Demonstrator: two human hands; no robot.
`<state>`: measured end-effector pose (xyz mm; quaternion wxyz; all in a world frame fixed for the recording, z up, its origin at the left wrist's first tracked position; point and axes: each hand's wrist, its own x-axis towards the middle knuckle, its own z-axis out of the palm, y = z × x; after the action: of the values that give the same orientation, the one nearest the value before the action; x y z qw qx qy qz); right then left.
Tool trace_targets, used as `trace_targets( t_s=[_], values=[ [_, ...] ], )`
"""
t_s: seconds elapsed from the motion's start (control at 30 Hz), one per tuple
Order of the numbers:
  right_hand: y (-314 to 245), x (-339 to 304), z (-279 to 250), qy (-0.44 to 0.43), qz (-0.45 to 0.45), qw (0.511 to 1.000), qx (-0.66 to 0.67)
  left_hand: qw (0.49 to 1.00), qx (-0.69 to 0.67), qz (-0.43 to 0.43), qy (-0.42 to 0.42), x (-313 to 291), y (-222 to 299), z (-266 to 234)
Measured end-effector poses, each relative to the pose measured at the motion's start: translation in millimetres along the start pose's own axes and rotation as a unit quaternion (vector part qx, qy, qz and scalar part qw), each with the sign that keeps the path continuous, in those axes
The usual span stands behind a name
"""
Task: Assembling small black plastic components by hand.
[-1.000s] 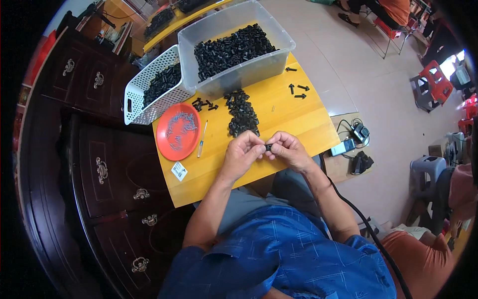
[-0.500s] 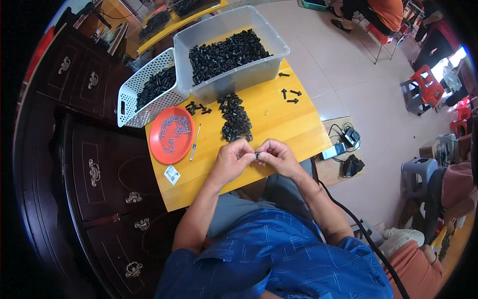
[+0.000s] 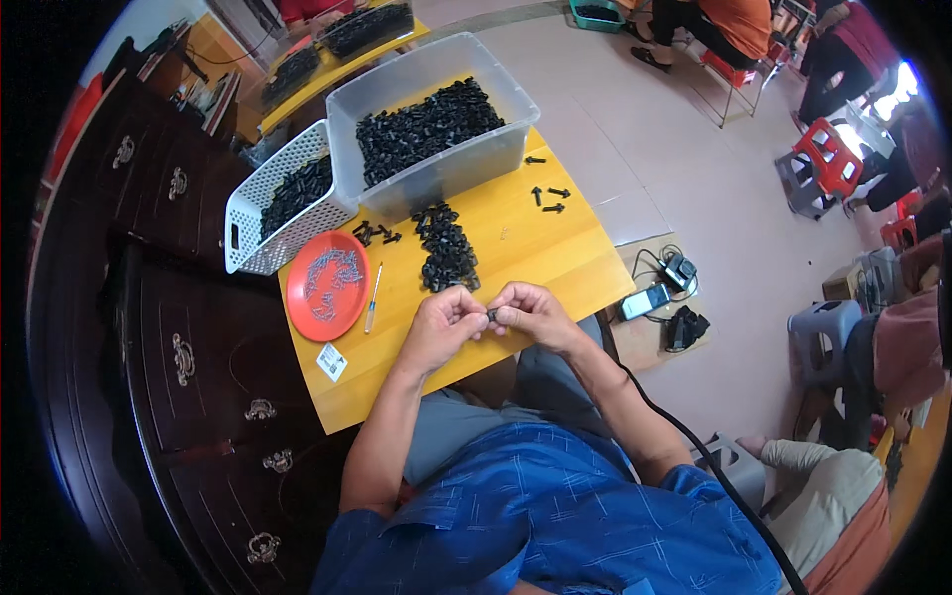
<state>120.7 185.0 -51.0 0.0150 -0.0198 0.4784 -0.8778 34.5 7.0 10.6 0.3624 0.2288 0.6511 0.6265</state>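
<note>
Near the front edge of the yellow table, my left hand (image 3: 442, 327) and my right hand (image 3: 536, 315) meet fingertip to fingertip. Both are closed in a pinch around a small black plastic part (image 3: 492, 314), mostly covered by the fingers. Just beyond them lies a long heap of small black parts (image 3: 448, 248). Left of my left hand are a screwdriver (image 3: 374, 299) with a pale handle and a red plate (image 3: 296, 305) holding many small silver screws. A few black T-shaped pieces (image 3: 375, 234) lie beyond the plate.
A clear bin (image 3: 436, 164) and a white perforated basket (image 3: 248, 238), both with black parts, stand at the table's back. More T-shaped pieces (image 3: 551, 192) lie far right. A white card (image 3: 331, 362) is front left. Dark drawers (image 3: 169, 367) border the left; a black cable (image 3: 684, 421) runs right.
The whole view has shifted, so the table and bins sit lower and further left. Both hands stay together, pinching the small black part, with their fingers slightly rearranged.
</note>
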Motion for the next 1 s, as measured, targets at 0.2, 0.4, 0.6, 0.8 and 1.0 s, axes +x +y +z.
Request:
trace_targets(
  t_s=[0.2,0.4,0.6,0.8,1.0],
  values=[
    [4,6,-2,-0.022,0.002,1.000,-0.015,0.999,0.040,0.005,0.025,1,-5,0],
    [8,7,-1,-0.008,-0.015,0.999,-0.039,0.980,0.164,0.060,0.094,-1,1,13],
    [11,10,-2,0.008,-0.026,0.999,-0.043,0.963,0.222,0.094,0.119,1,7,18],
    [10,11,4,0.000,-0.011,0.999,0.033,0.934,0.280,0.185,0.125,3,18,20],
    [2,13,17,-0.012,0.021,0.997,0.076,0.855,0.426,0.252,0.155,-11,37,27]
  ],
)
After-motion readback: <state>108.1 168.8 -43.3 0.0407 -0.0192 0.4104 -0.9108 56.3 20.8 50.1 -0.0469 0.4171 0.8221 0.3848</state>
